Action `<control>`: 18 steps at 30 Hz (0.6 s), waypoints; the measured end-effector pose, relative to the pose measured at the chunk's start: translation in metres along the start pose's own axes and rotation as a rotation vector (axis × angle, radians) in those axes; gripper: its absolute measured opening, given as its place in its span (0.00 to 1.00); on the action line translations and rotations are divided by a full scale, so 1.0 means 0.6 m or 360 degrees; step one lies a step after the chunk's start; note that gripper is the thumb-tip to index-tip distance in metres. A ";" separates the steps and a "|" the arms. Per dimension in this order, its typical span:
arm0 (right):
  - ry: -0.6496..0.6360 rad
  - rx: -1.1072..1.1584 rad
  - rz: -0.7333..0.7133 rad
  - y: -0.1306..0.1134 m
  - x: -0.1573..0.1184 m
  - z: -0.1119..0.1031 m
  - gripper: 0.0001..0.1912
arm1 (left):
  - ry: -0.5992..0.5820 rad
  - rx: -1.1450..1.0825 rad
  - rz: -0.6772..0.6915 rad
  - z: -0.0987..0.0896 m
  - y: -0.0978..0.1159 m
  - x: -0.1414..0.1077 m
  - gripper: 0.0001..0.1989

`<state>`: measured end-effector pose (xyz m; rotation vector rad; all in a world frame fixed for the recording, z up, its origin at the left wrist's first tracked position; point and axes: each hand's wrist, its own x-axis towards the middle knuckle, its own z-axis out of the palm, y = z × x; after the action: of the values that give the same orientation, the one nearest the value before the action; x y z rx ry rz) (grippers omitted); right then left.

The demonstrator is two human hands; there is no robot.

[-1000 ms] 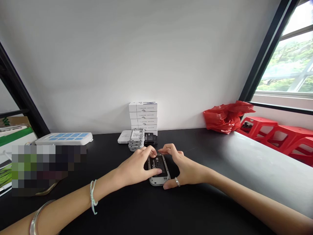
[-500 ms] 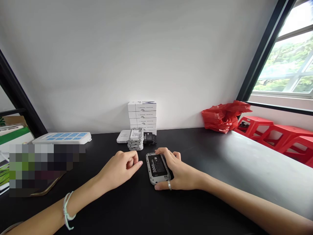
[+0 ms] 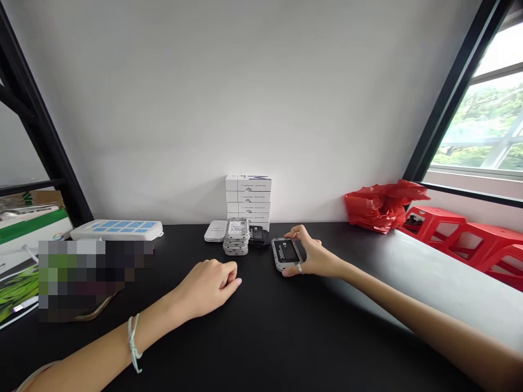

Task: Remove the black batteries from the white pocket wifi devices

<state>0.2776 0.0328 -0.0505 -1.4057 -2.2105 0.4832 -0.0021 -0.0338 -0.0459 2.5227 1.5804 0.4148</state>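
Head view is showing a grey-and-white handheld device (image 3: 287,254) with a black 3000 mAh battery (image 3: 285,251) seated in its back, lying on the right of the black counter (image 3: 286,332), near the wall. The right hand (image 3: 312,256) is gripping it, fingers (image 3: 295,233) curling over the far edge and thumb (image 3: 289,272) tucked under the near edge, with a silver ring (image 3: 300,268) on one finger. The left hand (image 3: 208,288) is resting on the counter well apart from it, fingers (image 3: 232,276) loosely curled around nothing, a thread bracelet (image 3: 133,340) circling the wrist.

Just left of the device, black batteries (image 3: 257,236) are lying beside a stack of similar grey devices (image 3: 236,237), with a small white case (image 3: 215,231) next to them. White boxes (image 3: 248,198) are piled against the white wall (image 3: 163,109) behind. Farther left, a white strip with blue panels (image 3: 116,230) is lying on the counter, and a pixelated patch is hiding what lies near it. To the right, a crumpled red plastic bag (image 3: 384,206) is sitting by red stools (image 3: 449,228) beneath a window (image 3: 478,125).

Compared with a second ago, the device has moved right and toward the wall, and only one hand is gripping it.
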 end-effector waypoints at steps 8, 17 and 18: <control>-0.0067 0.0076 -0.0090 0.053 0.096 -0.006 0.36 | -0.0012 0.0031 0.0084 -0.001 0.003 -0.003 0.13; 0.0028 0.0092 -0.0155 0.049 0.092 -0.016 0.38 | 0.0016 0.0056 0.0101 0.003 0.002 -0.001 0.13; 0.0114 0.0095 -0.0174 0.040 0.088 -0.018 0.36 | 0.0019 0.0055 0.0103 0.003 0.002 -0.001 0.13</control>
<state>0.2822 0.0914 -0.0437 -1.2452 -2.1837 0.4502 -0.0009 -0.0348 -0.0473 2.6077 1.5262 0.4145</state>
